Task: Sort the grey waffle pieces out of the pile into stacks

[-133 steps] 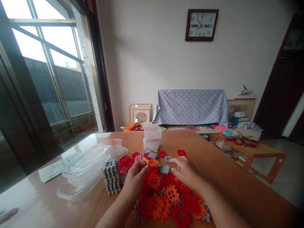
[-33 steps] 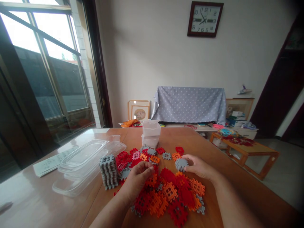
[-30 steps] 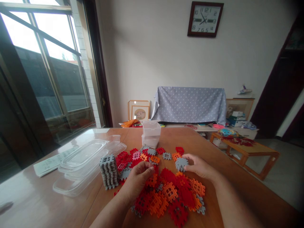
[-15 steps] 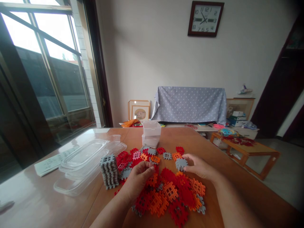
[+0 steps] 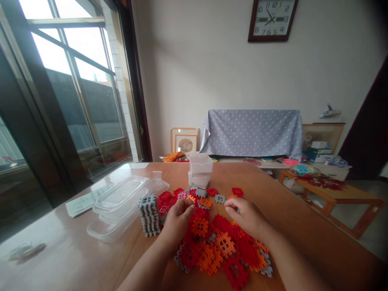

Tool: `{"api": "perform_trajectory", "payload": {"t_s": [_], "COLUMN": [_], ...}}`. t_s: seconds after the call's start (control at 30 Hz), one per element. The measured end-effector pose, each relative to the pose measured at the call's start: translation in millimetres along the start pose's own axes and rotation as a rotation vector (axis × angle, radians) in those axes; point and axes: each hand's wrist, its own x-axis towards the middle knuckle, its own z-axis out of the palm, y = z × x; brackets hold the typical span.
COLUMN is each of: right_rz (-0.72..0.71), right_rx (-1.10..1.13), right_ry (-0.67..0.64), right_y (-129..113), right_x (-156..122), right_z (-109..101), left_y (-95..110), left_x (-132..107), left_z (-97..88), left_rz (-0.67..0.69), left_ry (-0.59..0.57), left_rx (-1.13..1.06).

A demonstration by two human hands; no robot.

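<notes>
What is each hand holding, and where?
Cannot tell: the left hand and right hand are both pinched closed above the plastic waffle blocks, and their fingers hide anything between them.

The block stack (image 5: 149, 215) stands left of the loose pile (image 5: 224, 245).

The wooden table (image 5: 303, 238) is carrying papers (image 5: 83, 203) and clear tubs (image 5: 118, 206) near its left edge, a gray tile stack (image 5: 149, 215), and red tiles (image 5: 224, 246) mid-table.
</notes>
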Motion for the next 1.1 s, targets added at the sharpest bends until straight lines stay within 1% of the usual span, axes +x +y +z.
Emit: {"api": "perform_trajectory", "payload": {"t_s": [0.07,0.13,0.2,0.3,0.37,0.5,0.57,0.67,0.77,0.83,0.9,1.0,1.1], "right_rz": [0.019,0.053,0.077,0.084,0.050,-0.072,-0.103,-0.125,-0.117,-0.082,-0.038,0.007,0.035], "right_rx": [-0.011,-0.029,-0.052,-0.097,-0.127,-0.148,-0.152,-0.127,-0.042,0.004,0.008,-0.035,-0.054], "right_ry": [-0.130,-0.254,-0.335,-0.388,-0.411,-0.426,-0.416,-0.378,-0.305,-0.201,-0.063,0.114,0.270], "right_y": [-12,-17,-19,-25,-33,-50,-56,-59,-56,-50,-40,-24,-12], "right_x": [-4,-8,-11,-14,-16,-21,-22,-22,-18,-13,-9,-2,1], "right_z": [2,2,-1,-4,-3,12,21,27,22,14,5,-5,-11], "left_y": [-4,-8,-11,-13,-12,-13,-14,-17,-18,-18,-15,-7,1], "left_x": [3,4,4,3,1,0,-1,-1,-3,-3,-3,1,13], "left_z": [-2.2,-4.2,-6.0,-7.8,-8.2,-7.9,-6.9,-3.6,1.1,4.2,6.8,10.7,17.1], "left_rz": [0.033,0.071,0.121,0.201,0.242,0.295,0.324,0.354,0.358,0.354,0.343,0.296,0.257], "left_ry": [0.036,0.053,0.055,0.062,0.069,0.056,0.047,0.036,0.034,0.030,0.021,-0.013,-0.050], "left_rx": [0.066,0.158,0.271,0.423,0.488,0.572,0.596,0.611,0.624,0.649,0.703,0.846,1.006]}}
